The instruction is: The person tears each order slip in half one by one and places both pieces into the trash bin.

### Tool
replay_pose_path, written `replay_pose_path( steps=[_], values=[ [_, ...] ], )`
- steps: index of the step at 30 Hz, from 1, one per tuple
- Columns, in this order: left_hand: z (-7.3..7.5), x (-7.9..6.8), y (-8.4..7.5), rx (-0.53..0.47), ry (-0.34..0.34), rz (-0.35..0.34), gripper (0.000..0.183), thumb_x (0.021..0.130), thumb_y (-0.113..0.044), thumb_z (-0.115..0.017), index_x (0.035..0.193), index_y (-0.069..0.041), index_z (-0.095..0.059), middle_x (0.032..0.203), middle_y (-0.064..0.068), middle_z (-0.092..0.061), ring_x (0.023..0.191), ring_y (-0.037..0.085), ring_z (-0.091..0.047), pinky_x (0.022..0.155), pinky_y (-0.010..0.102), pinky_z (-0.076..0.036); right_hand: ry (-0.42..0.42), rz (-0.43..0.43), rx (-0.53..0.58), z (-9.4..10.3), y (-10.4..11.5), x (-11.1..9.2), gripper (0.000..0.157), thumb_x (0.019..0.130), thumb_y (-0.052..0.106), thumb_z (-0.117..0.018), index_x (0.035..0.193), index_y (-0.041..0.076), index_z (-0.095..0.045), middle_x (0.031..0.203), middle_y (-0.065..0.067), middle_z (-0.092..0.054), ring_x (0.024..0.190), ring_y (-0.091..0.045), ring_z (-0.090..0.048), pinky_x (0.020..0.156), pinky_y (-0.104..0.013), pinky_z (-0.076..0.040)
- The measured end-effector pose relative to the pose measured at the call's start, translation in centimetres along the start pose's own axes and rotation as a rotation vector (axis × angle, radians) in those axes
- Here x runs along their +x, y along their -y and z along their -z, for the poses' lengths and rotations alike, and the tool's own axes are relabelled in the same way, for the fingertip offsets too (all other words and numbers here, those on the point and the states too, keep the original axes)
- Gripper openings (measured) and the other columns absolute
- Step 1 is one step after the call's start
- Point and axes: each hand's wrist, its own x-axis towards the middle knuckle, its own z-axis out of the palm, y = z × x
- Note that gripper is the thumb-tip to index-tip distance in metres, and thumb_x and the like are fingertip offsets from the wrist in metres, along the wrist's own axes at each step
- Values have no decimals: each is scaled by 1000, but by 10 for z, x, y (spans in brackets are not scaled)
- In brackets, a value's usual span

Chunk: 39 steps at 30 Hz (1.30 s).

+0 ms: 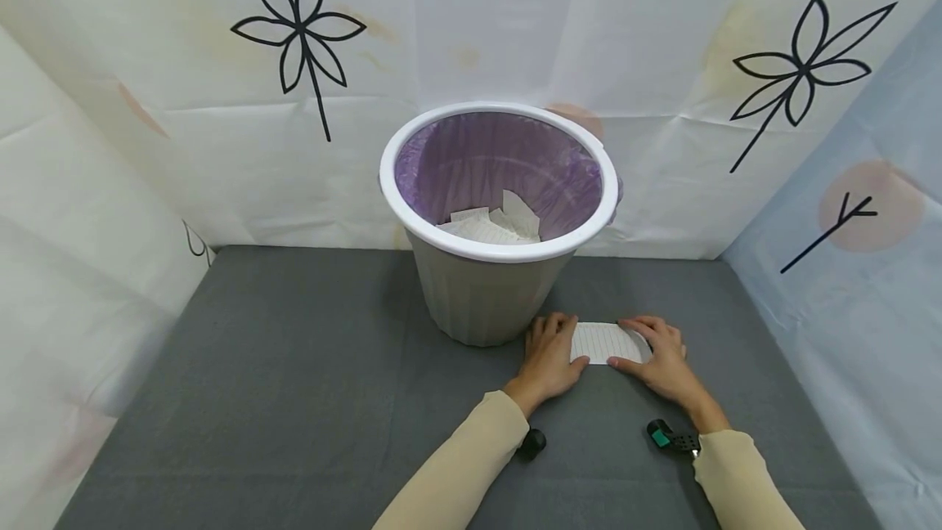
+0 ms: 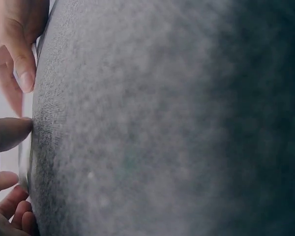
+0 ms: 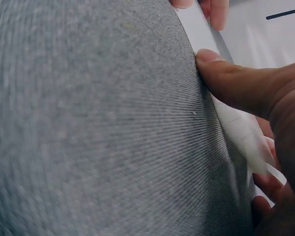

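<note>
A piece of white lined paper (image 1: 605, 343) lies on the grey cloth between the two hands, its right end bent upward. The left hand (image 1: 548, 360) holds its left end between thumb and fingers. At the bent right end, the right hand (image 1: 665, 364) grips with its thumb (image 3: 236, 82) at the near edge and fingers farther back. Whether this is one sheet or several, I cannot tell. Just beyond the left hand stands a tall bin (image 1: 482, 293) with a white rim and purple liner. Inside the bin are pieces of lined paper (image 1: 493, 226).
Grey cloth (image 1: 294, 383) covers the table. Pale fabric with black flower drawings (image 1: 298, 27) hangs behind, and bluish fabric (image 1: 876, 334) hangs at the right. Dark wrist devices sit by both cuffs, one with a green patch (image 1: 661, 437).
</note>
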Motion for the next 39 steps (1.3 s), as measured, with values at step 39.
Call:
replay_pose_path(
  steps=[39],
  values=[
    [67, -40, 15, -849, 40, -9, 12, 93, -5, -73, 102, 0, -68, 94, 4, -69, 74, 5, -66, 61, 20, -52, 21, 25, 502, 5, 77, -12, 8, 94, -1, -70, 101, -3, -71, 88, 2, -69, 68, -10, -61, 56, -27, -51]
  ],
)
